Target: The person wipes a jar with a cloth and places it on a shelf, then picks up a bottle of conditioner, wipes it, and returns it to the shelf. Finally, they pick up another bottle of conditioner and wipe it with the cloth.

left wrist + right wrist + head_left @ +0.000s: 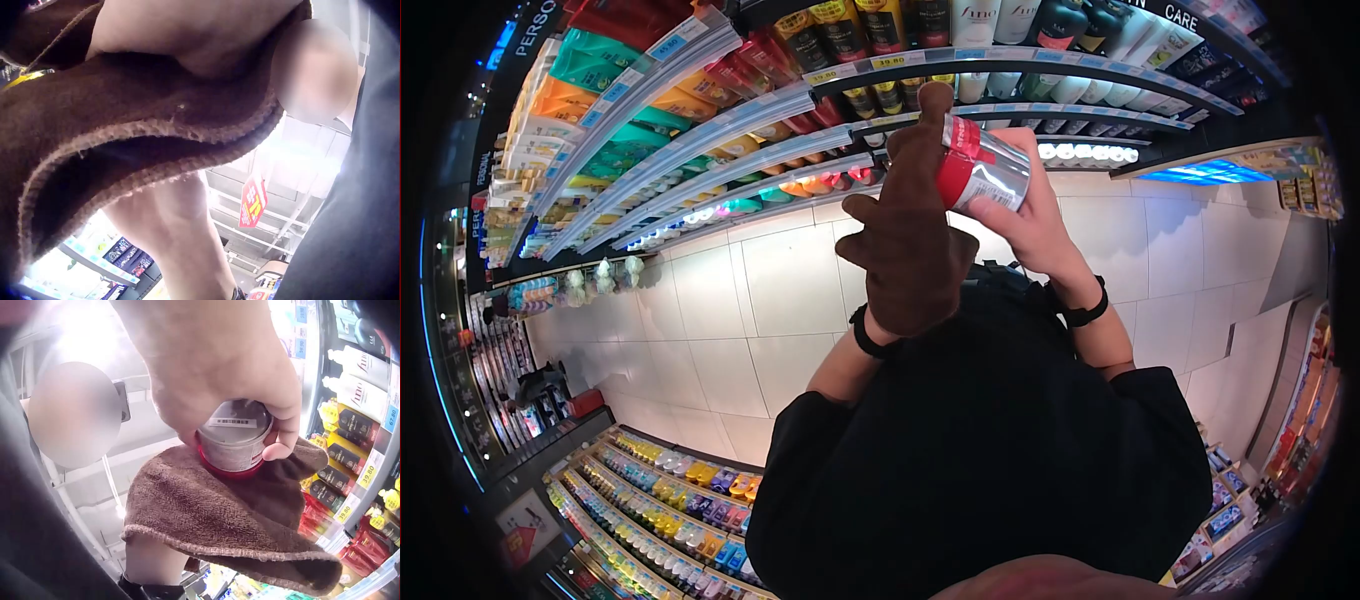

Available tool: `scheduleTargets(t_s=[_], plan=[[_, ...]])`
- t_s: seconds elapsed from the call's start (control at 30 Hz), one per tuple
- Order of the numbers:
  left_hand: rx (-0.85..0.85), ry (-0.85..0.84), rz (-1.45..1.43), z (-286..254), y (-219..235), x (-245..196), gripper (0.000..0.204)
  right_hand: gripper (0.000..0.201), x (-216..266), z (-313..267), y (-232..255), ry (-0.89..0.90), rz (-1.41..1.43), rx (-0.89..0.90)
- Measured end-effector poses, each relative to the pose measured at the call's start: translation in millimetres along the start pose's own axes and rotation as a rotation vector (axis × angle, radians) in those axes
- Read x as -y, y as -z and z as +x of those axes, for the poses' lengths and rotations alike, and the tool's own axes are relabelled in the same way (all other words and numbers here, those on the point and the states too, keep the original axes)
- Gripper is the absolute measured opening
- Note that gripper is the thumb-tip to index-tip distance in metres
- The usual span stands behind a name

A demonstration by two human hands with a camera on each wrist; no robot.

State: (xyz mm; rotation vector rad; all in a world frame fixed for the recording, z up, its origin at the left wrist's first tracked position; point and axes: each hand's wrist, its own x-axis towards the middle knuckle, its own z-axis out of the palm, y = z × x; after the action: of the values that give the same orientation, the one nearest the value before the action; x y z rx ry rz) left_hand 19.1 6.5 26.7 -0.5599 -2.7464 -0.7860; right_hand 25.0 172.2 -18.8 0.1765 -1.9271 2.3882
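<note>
My right hand (1045,225) grips a cylindrical tub (1000,178) with a clear silvery body and a red band. In the right wrist view, fingers and thumb curl round its base, which carries a barcode label (234,422). A brown towel (910,240) with a stitched edge covers most of my left hand (200,34) and hangs in folds. The towel lies against the tub's red end. My left hand holds the towel at that end, its fingers hidden beneath the fabric.
Curved store shelves (1000,62) with bottles and tubes stand close ahead and to the left. Another stocked shelf (670,490) is behind at the lower left. Pale floor tiles (720,300) lie between them. A red sign (254,201) hangs overhead.
</note>
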Motion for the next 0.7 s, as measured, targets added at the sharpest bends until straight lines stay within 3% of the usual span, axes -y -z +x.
scheduleTargets(t_s=[0.03, 0.07, 0.13, 0.17, 0.23, 0.27, 0.33, 0.7], plan=[[-0.016, -0.013, 0.211, -1, 1, -1, 0.052, 0.065, 2, 0, 1, 0.000, 0.000, 0.000], [-0.016, -0.013, 0.211, -3, -2, 3, 0.052, 0.062, 5, 0, 2, -0.047, 0.053, 0.012], [-0.237, -0.317, 0.030, -15, -17, 24, 0.049, 0.058, 4, -1, 6, -0.094, 0.107, 0.025], [-0.238, -0.317, 0.031, -22, -29, 37, 0.049, 0.056, 0, -1, 9, -0.132, 0.180, 0.057], [0.150, -0.154, -0.892, -36, -50, 57, 0.033, 0.054, 2, 0, 7, -0.171, 0.252, 0.088], [0.150, -0.154, -0.893, -41, -56, 62, 0.033, 0.052, 11, 0, 0, -0.194, 0.347, 0.079], [0.091, -0.269, -0.649, -47, -63, 67, 0.030, 0.051, 15, 0, -4, -0.217, 0.442, 0.069], [-0.224, -0.787, 0.739, -69, -82, 76, 0.022, 0.068, 2, -11, 1, 0.018, 0.073, 0.056]])
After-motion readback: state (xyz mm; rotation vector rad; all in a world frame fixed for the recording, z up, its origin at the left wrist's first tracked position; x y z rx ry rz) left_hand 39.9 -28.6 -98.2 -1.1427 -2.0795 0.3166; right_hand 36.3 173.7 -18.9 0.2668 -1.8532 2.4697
